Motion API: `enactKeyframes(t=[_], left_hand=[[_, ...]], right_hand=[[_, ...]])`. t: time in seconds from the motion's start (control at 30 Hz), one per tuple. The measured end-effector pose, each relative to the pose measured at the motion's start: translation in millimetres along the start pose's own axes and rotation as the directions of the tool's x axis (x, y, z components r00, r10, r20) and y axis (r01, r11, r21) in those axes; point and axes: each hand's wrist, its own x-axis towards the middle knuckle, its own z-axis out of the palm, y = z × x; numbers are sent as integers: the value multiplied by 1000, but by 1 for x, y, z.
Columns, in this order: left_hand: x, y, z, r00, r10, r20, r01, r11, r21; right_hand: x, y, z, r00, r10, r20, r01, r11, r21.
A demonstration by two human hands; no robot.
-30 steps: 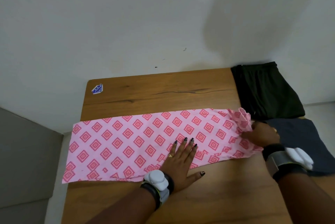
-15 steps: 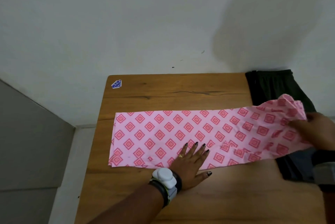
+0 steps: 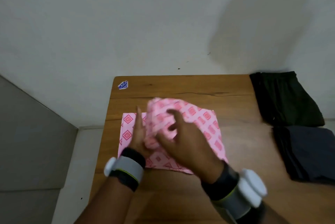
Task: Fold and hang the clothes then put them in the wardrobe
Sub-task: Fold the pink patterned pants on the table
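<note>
A pink cloth with a red diamond print (image 3: 204, 120) lies folded over on itself on the wooden table (image 3: 181, 87). My right hand (image 3: 186, 144) is over its middle, blurred, holding the bunched free end of the cloth with curled fingers. My left hand (image 3: 138, 133) stands edge-on with straight fingers on the cloth's left part, right beside the bunched end. The hands hide the centre of the cloth.
A folded black garment (image 3: 284, 100) lies at the table's back right, with a folded dark grey garment (image 3: 308, 153) in front of it. A small blue sticker (image 3: 123, 85) sits at the back left corner. A white wall stands behind the table.
My right hand has carried the cloth's right end over to the left, folding the long strip roughly in half. My left hand slid left along the cloth and turned on edge.
</note>
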Motion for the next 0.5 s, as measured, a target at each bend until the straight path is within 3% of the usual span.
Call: enactKeyframes(t=[0.07,0.17,0.3,0.37,0.5], left_hand=[[1,24,-25,997,-36,-65,35,999,-16],[3,29,-53,970,-110,-215,138,983,122],[8,31,-70,919,153,-364,38,884,467],[10,30,-79,899,212,-384,12,863,506],[4,33,-88,929,168,-330,7,883,469]], right_hand=[[-10,0,26,995,-24,93,31,997,-69],[-19,21,47,984,37,176,-17,993,-115],[-26,45,54,967,106,230,-69,984,-164],[-27,54,53,962,140,236,-99,979,-177],[-26,64,53,958,177,226,-134,972,-194]])
